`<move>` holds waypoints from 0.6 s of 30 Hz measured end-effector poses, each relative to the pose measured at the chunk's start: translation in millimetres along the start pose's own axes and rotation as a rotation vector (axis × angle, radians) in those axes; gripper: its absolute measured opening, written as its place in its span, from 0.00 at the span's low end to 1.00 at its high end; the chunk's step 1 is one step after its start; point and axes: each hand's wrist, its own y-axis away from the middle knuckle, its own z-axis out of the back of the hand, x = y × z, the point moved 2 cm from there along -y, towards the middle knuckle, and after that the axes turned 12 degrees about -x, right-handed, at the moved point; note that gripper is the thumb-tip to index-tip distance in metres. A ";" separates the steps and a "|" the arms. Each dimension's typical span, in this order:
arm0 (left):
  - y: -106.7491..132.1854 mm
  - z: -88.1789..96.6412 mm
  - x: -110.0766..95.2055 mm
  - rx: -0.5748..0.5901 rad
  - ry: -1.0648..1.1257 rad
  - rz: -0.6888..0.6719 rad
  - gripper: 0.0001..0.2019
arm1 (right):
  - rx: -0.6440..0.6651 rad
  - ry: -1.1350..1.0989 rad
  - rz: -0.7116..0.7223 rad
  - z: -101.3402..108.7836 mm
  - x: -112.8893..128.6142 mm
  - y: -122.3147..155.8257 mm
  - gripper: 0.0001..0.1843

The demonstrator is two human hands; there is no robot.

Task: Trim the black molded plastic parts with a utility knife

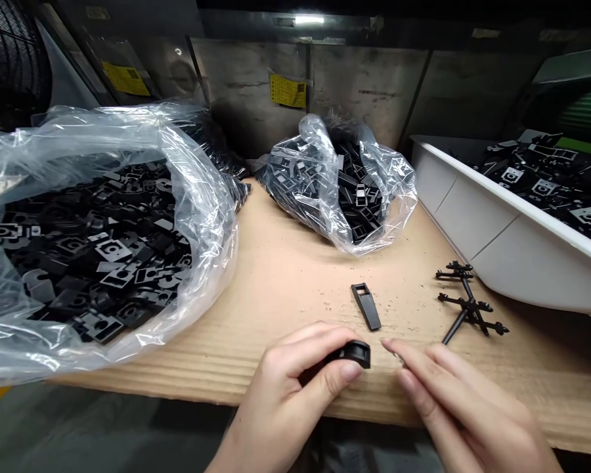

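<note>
My left hand [295, 387] pinches a small black plastic part [357, 353] between thumb and fingers near the front edge of the cardboard sheet [285, 276]. My right hand [453, 394] lies just to its right, fingers stretched toward the part and close together, fingertips a short gap from it; a tiny pale thing may sit at the fingertips, too small to name. A flat black plastic strip with a square hole [366, 305] lies on the cardboard just beyond both hands. A black branched sprue [467, 305] rests to the right.
A large clear bag of black parts [93, 249] fills the left. A smaller clear bag of black parts [345, 190] sits at the back centre. A white tub [502, 230] with more black parts stands at the right. The cardboard's front edge runs under my hands.
</note>
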 end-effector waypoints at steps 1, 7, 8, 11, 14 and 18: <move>-0.5 -0.1 -0.2 0.002 0.000 -0.001 0.05 | 0.019 0.023 0.010 -2.6 0.3 1.1 0.14; 0.0 -0.2 1.6 0.053 -0.006 0.009 0.05 | 0.077 -0.012 -0.027 -8.4 8.7 -2.2 0.13; 0.1 0.1 1.9 0.056 -0.001 0.008 0.06 | 0.091 -0.012 -0.023 -8.0 9.3 -4.1 0.12; -0.7 0.9 1.7 0.071 0.012 0.010 0.06 | 0.134 -0.012 0.003 -7.1 9.7 -8.6 0.11; -2.1 1.3 1.8 0.109 0.034 0.051 0.06 | 0.112 -0.003 0.008 -7.8 9.9 -8.7 0.11; -0.3 2.3 4.0 0.137 0.111 0.136 0.08 | 0.003 0.068 0.013 -11.4 8.4 -3.6 0.11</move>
